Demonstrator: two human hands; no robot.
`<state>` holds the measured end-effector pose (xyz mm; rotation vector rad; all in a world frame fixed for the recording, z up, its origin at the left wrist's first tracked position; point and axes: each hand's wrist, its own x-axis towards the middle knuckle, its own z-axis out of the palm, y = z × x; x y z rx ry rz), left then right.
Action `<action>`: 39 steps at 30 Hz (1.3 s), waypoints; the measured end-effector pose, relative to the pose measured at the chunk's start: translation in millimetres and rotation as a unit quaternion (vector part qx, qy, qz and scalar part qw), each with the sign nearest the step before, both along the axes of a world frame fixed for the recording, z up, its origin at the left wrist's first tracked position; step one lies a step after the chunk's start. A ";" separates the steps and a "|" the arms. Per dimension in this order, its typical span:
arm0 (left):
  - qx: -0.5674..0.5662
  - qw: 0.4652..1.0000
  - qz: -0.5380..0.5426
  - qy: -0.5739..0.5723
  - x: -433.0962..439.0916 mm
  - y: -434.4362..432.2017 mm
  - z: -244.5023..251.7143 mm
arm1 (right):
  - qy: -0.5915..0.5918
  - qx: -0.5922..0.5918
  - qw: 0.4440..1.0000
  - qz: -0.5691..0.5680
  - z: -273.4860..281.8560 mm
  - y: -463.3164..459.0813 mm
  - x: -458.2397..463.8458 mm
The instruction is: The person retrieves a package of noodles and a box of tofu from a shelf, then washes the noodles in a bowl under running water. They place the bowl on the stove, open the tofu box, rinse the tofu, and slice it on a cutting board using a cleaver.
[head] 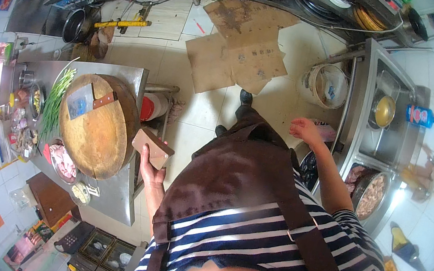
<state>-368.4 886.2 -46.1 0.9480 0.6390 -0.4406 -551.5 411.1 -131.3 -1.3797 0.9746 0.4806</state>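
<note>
My left hand grips a brown rectangular block, like a whetstone, beside the edge of the steel table. Near it on the table stands a thick round wooden chopping block. A cleaver with a wooden handle lies flat on top of the block, its blade toward the scallions. My right hand hangs in the air by the sink side, holding nothing, with its fingers loosely bent.
A bowl of pink meat and a small dish sit along the table. Flattened cardboard covers part of the floor. To the right are a white bucket, a steel sink and a pan of cut meat.
</note>
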 end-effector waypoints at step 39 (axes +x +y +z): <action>-0.013 0.998 0.054 -0.006 103.8 -25.5 -4.6 | -0.069 -0.017 0.997 0.023 -10.4 -49.6 168.8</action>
